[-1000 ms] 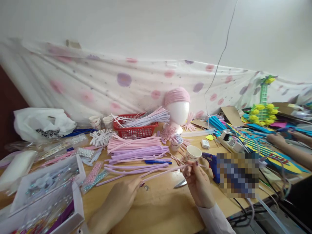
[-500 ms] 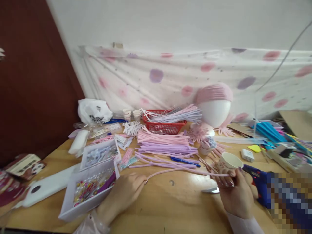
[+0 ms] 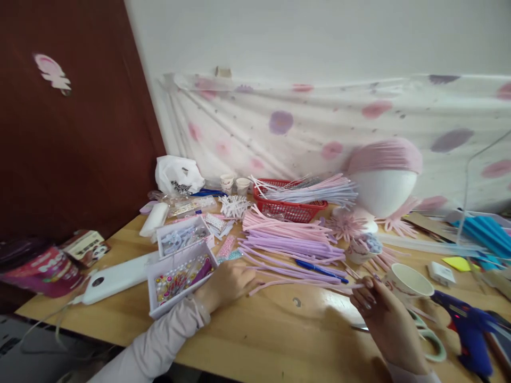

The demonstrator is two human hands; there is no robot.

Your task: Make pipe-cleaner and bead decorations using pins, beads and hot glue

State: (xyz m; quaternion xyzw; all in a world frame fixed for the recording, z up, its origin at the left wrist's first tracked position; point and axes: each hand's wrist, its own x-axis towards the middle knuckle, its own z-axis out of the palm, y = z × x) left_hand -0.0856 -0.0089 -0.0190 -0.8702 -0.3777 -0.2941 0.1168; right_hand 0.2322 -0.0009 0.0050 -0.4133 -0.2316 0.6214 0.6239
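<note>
My right hand (image 3: 381, 314) pinches one end of a long pink pipe cleaner (image 3: 303, 286) just above the wooden table (image 3: 259, 335). My left hand (image 3: 227, 281) is closed near its other end, beside a white box of coloured gems (image 3: 181, 276). Behind the pipe cleaner lies a heap of pink and lilac pipe cleaners (image 3: 289, 239). A paper cup (image 3: 407, 279) stands right beside my right hand. Scissors (image 3: 429, 332) lie partly hidden under my right hand.
A red basket (image 3: 289, 207) of white pipe cleaners stands at the back beside a foam head (image 3: 383, 183) with a pink band. A blue glue gun (image 3: 467, 327) lies at the right. A white flat device (image 3: 114, 277) and packets lie at the left edge.
The view has swung left, bringing the dark red wall and the table's left end into sight. Both hands stay on the pink pipe cleaner; my left hand has moved beside the gem box.
</note>
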